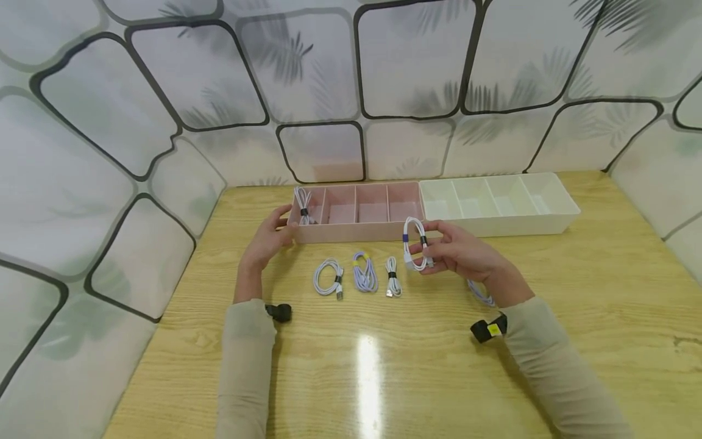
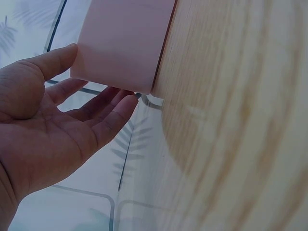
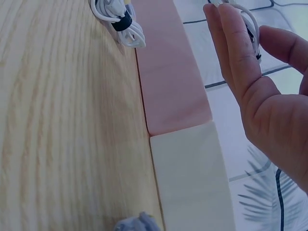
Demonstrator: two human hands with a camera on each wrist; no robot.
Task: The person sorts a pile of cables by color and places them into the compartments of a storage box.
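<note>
My right hand (image 1: 460, 253) pinches a coiled white cable (image 1: 406, 247) between thumb and fingers, raised in front of the pink divided box (image 1: 356, 233). A blue tie and a black tie wrap that coil; in the right wrist view the fingers partly hide the cable (image 3: 251, 24). My left hand (image 1: 267, 239) is at the pink box's left end, fingers loosely extended. In the left wrist view its thumb tip meets the edge of the pink box (image 2: 125, 43). A bundled white cable (image 1: 303, 204) with a black tie stands in the leftmost pink compartment.
On the table (image 1: 329, 366) lie a white coil (image 1: 323, 286), a lilac cable (image 1: 364, 277) with yellow ties and a small white cable (image 1: 393, 284). Another lilac cable (image 1: 481, 295) is partly behind the right wrist. A white divided box (image 1: 515, 225) adjoins the pink one, near the wall.
</note>
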